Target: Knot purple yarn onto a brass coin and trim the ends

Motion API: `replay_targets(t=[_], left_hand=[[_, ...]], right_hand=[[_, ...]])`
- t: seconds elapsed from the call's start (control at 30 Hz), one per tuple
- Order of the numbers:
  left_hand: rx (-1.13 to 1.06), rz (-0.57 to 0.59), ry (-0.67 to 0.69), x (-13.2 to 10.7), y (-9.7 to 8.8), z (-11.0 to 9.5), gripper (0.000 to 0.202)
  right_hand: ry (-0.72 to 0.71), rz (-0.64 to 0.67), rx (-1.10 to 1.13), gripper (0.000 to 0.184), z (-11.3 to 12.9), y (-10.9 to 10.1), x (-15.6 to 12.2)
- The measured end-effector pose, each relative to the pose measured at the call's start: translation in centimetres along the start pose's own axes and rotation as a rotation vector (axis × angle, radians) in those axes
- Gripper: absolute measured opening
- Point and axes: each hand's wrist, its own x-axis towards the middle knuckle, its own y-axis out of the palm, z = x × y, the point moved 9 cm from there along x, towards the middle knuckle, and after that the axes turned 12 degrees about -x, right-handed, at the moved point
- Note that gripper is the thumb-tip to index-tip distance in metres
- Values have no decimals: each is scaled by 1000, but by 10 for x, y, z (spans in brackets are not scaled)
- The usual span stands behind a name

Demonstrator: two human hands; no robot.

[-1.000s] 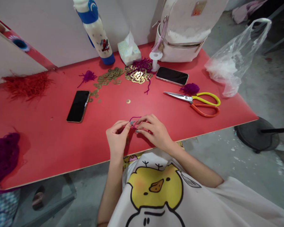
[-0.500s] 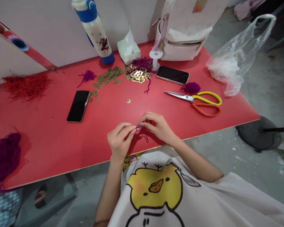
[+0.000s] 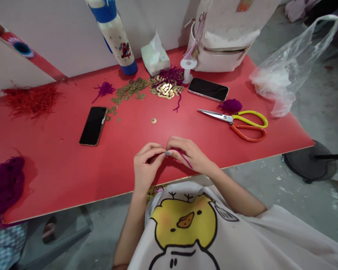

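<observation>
Over the near edge of the red table (image 3: 112, 165), my two hands meet fingertip to fingertip. My right hand (image 3: 187, 152) pinches a purple yarn strand (image 3: 186, 160), whose loose end lies across the fingers toward the wrist. My left hand (image 3: 149, 161) is closed too, thumb against index finger at the same spot; the fingers hide most of what is between them. Just beyond the hands lies a single gold ring-shaped disc (image 3: 153, 120). Farther back are gold discs (image 3: 166, 90) in a heap, with cut purple yarn (image 3: 171, 74) on top.
Yellow-and-orange-handled scissors (image 3: 232, 118) lie to the right by a purple yarn ball (image 3: 231, 105). Two phones (image 3: 93, 126) rest on the table. Behind stand a bottle (image 3: 115, 37), tissue pack (image 3: 155, 58), white spool (image 3: 188, 71) and backpack (image 3: 222, 37). Red strands (image 3: 32, 100) and purple yarn (image 3: 7, 187) lie left.
My hands have drawn closer together, the left shifting slightly right. The yarn loop between the fingertips is now hidden, and the strand's loose end now lies over my right fingers.
</observation>
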Motion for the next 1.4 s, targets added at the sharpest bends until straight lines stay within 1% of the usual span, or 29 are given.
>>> replay_targets(t=[0.13, 0.2, 0.23, 0.27, 0.33, 0.4, 0.47, 0.53, 0.57, 0.63, 0.67, 0.73, 0.8, 0.87, 0.93, 0.97, 1.03, 1.1, 1.17, 1.23, 1.3, 1.4], left_hand=[[-104, 46, -86, 0, 3, 6, 9], [-170, 38, -144, -2, 3, 11, 8], [-229, 14, -178, -3, 2, 15, 8], [-306, -23, -215, -4, 1, 19, 12], [-475, -133, -295, -7, -2, 29, 22], [-583, -262, -366, -9, -4, 40, 29], [-557, -376, -407, -12, -9, 47, 30], [-413, -454, -356, -12, -17, 44, 23], [-317, -469, -301, -11, -21, 40, 17], [-147, -459, -181, -9, -25, 28, 8], [-97, -441, -145, -8, -26, 25, 6], [-69, -419, -145, -7, -26, 25, 6], [-91, -422, -194, -8, -27, 30, 8], [-120, -431, -257, -9, -27, 34, 12], [-130, -432, -296, -9, -27, 37, 16], [-120, -427, -293, -9, -26, 36, 16], [-49, -405, -225, -6, -26, 29, 12], [63, -361, -123, -3, -24, 20, 9], [148, -289, -66, -1, -18, 15, 9], [155, -199, -90, 0, -12, 19, 11], [105, -130, -155, -1, -7, 26, 13], [36, -88, -231, -4, -3, 34, 15]], right_hand=[[-2, -51, 134, 36, -1, -5, 0], [13, -70, 152, 35, -5, -6, 1], [26, -85, 158, 35, -7, -6, 1], [38, -108, 159, 34, -10, -6, 0], [64, -138, 121, 31, -13, -2, -1], [72, -121, 18, 26, -12, 9, -4], [37, -77, -132, 25, -5, 23, -7], [-46, -76, -285, 27, 8, 33, -11], [-86, -109, -347, 29, 15, 34, -13], [-135, -228, -432, 28, 25, 26, -16], [-154, -295, -458, 27, 30, 19, -17], [-197, -374, -500, 23, 35, 10, -19], [-241, -349, -535, 22, 36, 9, -17], [-258, -272, -553, 23, 33, 14, -15], [-246, -201, -554, 23, 27, 21, -15], [-233, -175, -547, 23, 24, 24, -16], [-213, -147, -521, 22, 21, 27, -18], [-204, -157, -495, 24, 22, 24, -18], [-167, -204, -469, 27, 20, 15, -17], [-85, -249, -411, 29, 13, 2, -13], [-10, -300, -293, 27, 3, -11, -10], [64, -344, -103, 21, -10, -22, -6]])
